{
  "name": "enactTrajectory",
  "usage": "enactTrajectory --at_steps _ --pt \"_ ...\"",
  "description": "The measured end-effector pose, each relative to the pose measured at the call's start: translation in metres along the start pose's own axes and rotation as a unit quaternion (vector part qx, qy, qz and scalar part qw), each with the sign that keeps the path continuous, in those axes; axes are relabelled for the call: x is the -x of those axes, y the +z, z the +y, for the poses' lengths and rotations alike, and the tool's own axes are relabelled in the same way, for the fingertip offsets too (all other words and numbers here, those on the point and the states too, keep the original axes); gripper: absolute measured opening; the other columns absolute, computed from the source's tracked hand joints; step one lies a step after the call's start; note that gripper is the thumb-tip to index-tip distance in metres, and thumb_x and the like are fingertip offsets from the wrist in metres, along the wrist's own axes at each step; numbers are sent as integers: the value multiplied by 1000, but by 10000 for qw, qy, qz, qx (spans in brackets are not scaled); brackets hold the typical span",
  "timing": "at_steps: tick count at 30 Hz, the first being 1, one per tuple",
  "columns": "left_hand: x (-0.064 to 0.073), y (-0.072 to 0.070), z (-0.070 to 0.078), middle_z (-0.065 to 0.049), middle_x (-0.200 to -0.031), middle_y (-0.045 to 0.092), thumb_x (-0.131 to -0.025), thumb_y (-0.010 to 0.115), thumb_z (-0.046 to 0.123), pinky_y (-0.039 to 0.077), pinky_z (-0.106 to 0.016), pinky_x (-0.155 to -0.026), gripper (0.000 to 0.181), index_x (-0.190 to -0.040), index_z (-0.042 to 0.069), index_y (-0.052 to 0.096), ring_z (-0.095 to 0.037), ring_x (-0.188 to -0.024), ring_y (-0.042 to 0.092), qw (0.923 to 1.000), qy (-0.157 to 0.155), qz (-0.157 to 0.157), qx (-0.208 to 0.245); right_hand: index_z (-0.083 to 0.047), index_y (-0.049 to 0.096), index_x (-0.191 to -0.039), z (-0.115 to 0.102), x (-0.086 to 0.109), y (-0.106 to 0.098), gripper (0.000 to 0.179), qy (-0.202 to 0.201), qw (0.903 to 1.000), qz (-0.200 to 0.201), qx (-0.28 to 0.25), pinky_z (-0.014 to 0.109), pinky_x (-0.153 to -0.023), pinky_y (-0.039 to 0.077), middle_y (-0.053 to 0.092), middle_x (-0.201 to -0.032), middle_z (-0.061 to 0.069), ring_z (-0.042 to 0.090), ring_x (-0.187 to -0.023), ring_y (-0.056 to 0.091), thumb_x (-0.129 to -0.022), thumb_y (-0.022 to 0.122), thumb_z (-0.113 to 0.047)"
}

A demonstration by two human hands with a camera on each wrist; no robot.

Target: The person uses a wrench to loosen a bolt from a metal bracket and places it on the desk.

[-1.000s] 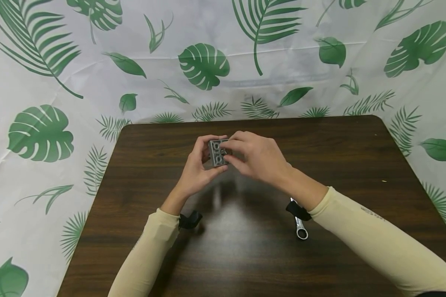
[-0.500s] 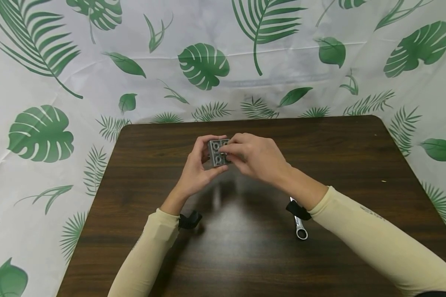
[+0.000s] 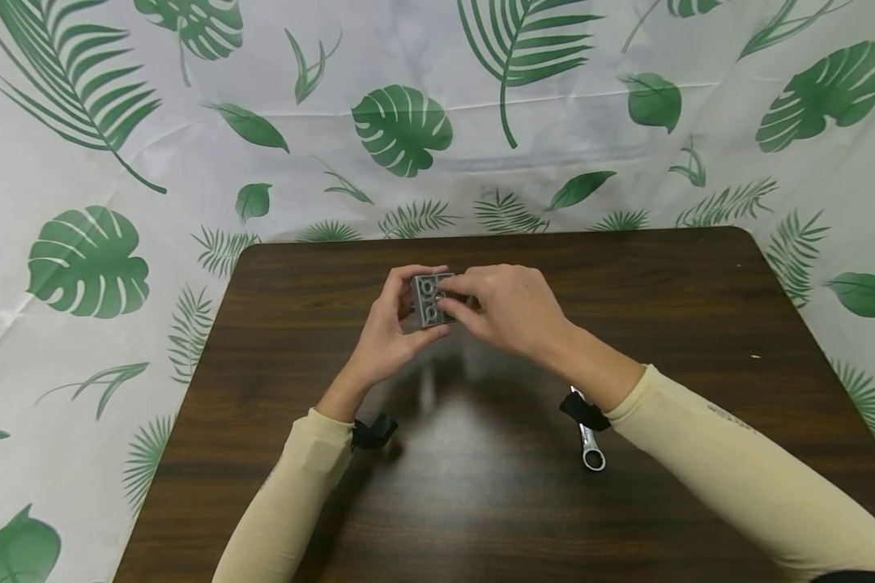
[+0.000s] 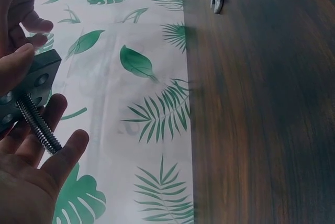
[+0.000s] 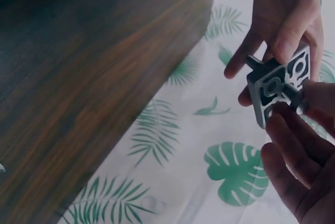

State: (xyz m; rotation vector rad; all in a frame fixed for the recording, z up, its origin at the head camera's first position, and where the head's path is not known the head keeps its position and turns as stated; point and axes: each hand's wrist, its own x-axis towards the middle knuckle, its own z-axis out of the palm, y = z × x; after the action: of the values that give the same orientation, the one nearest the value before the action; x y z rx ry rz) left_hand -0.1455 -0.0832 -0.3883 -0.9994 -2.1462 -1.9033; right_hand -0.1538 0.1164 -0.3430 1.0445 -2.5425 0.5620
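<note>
One block [image 3: 426,303] is gripped by the left hand [image 3: 388,330]; one bolt [image 4: 40,125] through it is pinched by the right hand [image 3: 514,306]. One wrench [image 3: 586,441] is seen on one table [image 3: 467,510].

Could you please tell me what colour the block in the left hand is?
The block is a metallic grey; the right wrist view shows it best.

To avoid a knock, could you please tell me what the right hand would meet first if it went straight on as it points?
Apart from the bolt it pinches, the right hand would probably meet the block first, which the left hand holds; any gap is hard to judge.
</note>
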Motion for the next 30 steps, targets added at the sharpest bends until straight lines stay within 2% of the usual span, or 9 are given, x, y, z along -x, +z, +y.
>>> enactTrajectory --at_steps 5,8,10,14,17,19,25,27,30 --pt "0 0 1 -24 -141 47 -78 72 -17 49 -43 -93 69 -135 -10 34 -34 -117 57 10000 -20 5 -40 -15 77 -109 3 2 2 23 -607 9980 133 -86 30 -60 52 68 -99 1 12 -75 62 -86 76 -12" --pt "0 0 1 -25 -140 47 -78 72 -17 49 -44 -92 68 -135 -11 34 -35 -117 57 10000 9 11 -70 -15 77 -109 4 2 3 24 -757 9969 196 -103 31 -64 54 68 -103 2 13 -80 64 -85 76 -11" --pt "0 0 1 -26 -140 48 -78 73 -17 50 -44 -92 68 -134 -12 34 -36 -116 57 9999 56 17 -83 -15 76 -112 4 3 2 26 -686 9974 230 -50 31 -61 53 68 -102 1 13 -77 63 -87 76 -17" --pt "0 0 1 -26 -140 48 -78 73 -17 50 -41 -92 68 -134 -12 35 -37 -116 57 9999 94 22 -67 -14 74 -114 2 3 2 29 -190 9995 254 81 29 -51 46 69 -93 -1 10 -65 58 -91 71 -32" --pt "-1 1 0 -26 -140 48 -78 73 -17 50 -39 -92 69 -135 -11 35 -35 -117 57 10000 54 5 -27 -13 75 -108 0 1 2 27 82 9997 174 168 28 -49 43 70 -85 -1 9 -59 56 -93 69 -34" --pt "-1 2 0 -27 -140 47 -78 73 -17 50 -40 -92 69 -135 -11 34 -34 -117 57 10000 26 -5 4 -13 76 -107 0 0 1 24 11 9998 104 180 28 -50 45 70 -85 -1 10 -61 57 -91 71 -30" --pt "-2 1 1 -25 -140 48 -79 72 -17 50 -43 -92 69 -136 -10 34 -35 -116 57 10000 -12 30 -30 -13 76 -107 3 1 1 22 -723 9971 200 82 32 -60 53 68 -101 3 16 -82 64 -85 77 -12" --pt "-2 1 1 -25 -140 48 -78 72 -17 50 -43 -92 69 -135 -11 34 -35 -116 57 10000 -3 30 -45 -13 76 -109 4 2 2 23 -791 9965 254 88 32 -59 53 67 -102 3 16 -84 64 -85 77 -15" --pt "-1 1 0 -26 -140 49 -77 73 -18 51 -41 -91 69 -134 -11 35 -35 -115 58 10000 9 25 -66 -13 74 -114 4 2 2 28 -547 9979 297 154 31 -54 51 69 -101 2 15 -79 63 -89 74 -27"
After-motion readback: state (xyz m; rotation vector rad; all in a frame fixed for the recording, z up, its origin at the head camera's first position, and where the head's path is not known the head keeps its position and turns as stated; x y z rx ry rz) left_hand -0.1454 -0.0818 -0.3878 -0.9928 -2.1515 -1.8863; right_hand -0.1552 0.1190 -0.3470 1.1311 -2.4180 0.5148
